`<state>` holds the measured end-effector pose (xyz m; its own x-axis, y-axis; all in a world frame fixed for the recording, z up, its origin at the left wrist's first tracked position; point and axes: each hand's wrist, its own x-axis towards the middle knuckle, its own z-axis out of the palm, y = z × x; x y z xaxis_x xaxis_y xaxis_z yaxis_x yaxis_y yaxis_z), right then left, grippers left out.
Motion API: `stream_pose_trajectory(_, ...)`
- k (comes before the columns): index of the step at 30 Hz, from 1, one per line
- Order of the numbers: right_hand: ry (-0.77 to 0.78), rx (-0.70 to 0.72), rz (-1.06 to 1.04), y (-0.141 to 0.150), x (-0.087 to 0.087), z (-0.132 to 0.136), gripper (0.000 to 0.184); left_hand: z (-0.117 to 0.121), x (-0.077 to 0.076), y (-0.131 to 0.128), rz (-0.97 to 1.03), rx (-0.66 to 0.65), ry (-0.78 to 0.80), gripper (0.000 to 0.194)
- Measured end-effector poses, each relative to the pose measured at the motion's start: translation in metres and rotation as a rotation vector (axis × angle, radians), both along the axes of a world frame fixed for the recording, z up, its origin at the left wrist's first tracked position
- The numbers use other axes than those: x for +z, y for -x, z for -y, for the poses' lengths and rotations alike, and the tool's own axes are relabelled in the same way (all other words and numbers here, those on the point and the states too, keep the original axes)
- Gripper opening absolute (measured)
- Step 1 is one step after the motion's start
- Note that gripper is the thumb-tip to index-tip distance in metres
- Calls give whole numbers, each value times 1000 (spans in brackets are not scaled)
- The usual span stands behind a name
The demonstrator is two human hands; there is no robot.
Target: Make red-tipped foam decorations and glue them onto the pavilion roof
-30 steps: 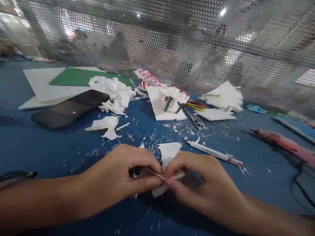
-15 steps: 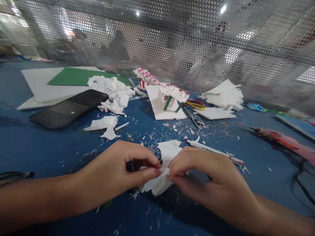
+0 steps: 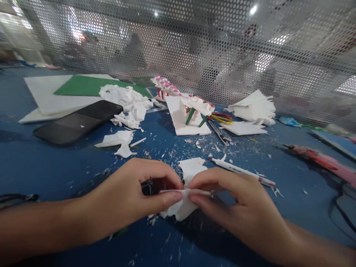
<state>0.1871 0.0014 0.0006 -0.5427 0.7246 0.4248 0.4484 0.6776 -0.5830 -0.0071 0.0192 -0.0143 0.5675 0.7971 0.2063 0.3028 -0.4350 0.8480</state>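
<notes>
Above the blue tabletop, my left hand (image 3: 136, 189) pinches a piece of thin white paper (image 3: 185, 191) between thumb and forefinger. Opposite it, my right hand (image 3: 241, 204) grips the same paper, the fingertips of both hands close together. A narrow edge of the paper runs sideways through both pinches. Crumpled white paper (image 3: 179, 211) hangs or lies just below the thumbs; whether it is one piece with the held edge I cannot tell. Beyond the fingertips lies another white scrap (image 3: 191, 167). Right of that, a white marker (image 3: 244, 172) lies near my right knuckles.
A black phone-shaped slab (image 3: 79, 124) lies left, by a green sheet (image 3: 86, 86) and crumpled paper (image 3: 125, 97). Ahead stands a paper model on green legs (image 3: 198, 105), beside a cutter knife (image 3: 218, 132). A pink corded tool (image 3: 319, 159) lies right. A perforated metal screen (image 3: 178, 44) closes the back.
The paper between my fingertips has turned so that its edge shows as a thin line extending into my right hand. My right fingers have shifted slightly; the table items stay put.
</notes>
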Motion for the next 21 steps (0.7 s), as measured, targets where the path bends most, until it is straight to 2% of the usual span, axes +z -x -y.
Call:
stream_pose_trajectory(3,28,-18,-15,-1,1,0,9,0,2,0,-4,0,2,10)
stream_pose_trajectory(7,-10,-9,46,-2,3,0,6,-1,1,0,4,15,-68,11)
stream_pose_trajectory(12,-197,8,87,-4,5,-4,10,-2,-2,2,30,40,-182,14)
stream_pose_trajectory(17,-445,-81,149,-11,7,-3,12,0,1,10,78,-20,-506,20)
stream_pose_trajectory(21,-645,-17,292,-16,8,2,21,16,6,19,-73,-21,-757,23)
